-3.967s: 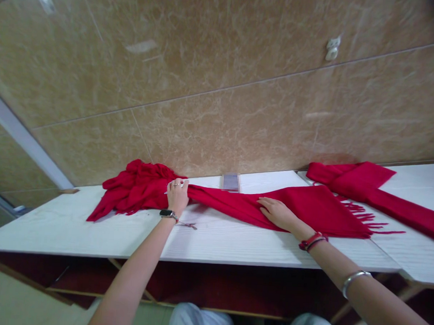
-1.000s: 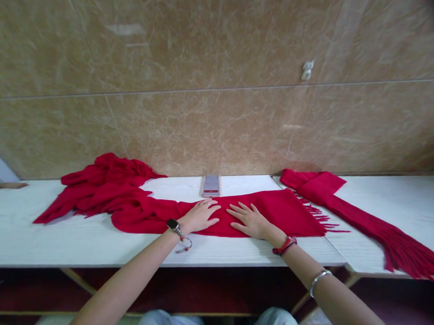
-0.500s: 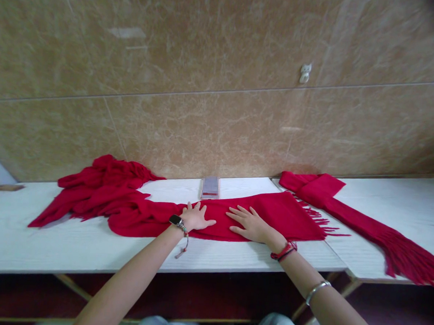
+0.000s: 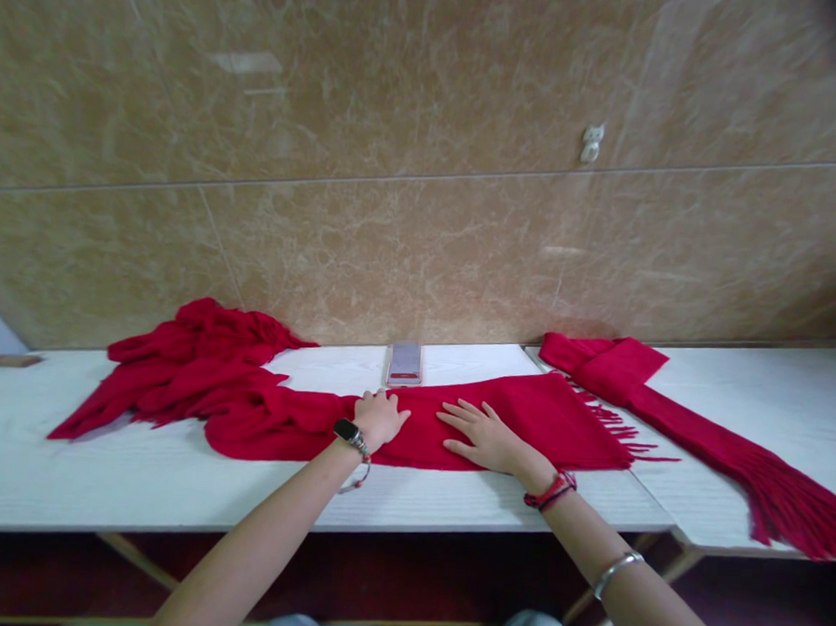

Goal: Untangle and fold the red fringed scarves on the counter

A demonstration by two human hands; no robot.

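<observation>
A red fringed scarf (image 4: pixel 525 412) lies along the white tabletop, smooth and flat on its right part. Its left part is loose and wrinkled, running up to a heap of red cloth (image 4: pixel 206 349); I cannot tell where one ends and the other begins. My left hand (image 4: pixel 380 419) rests on the scarf's middle, thumb out and fingers slightly bent, gripping nothing visible. To its right my right hand (image 4: pixel 485 436) lies flat on the smooth part with fingers spread. The scarf's fringe (image 4: pixel 612 426) points right.
A phone (image 4: pixel 405 364) lies behind the scarf, near the tiled wall (image 4: pixel 393 256). On the right another red scarf (image 4: pixel 693 421) lies folded, its fringe reaching the front edge. Open shelves (image 4: pixel 404 579) sit below the white tabletop (image 4: pixel 100 488). A small white cat-shaped piece (image 4: pixel 592 143) is on the wall.
Four seconds ago my left hand gripped the bunched scarf further left; it now rests on flattened cloth, its fingers drawn in since half a second ago. The right hand stays flat. The scissors are out of sight.
</observation>
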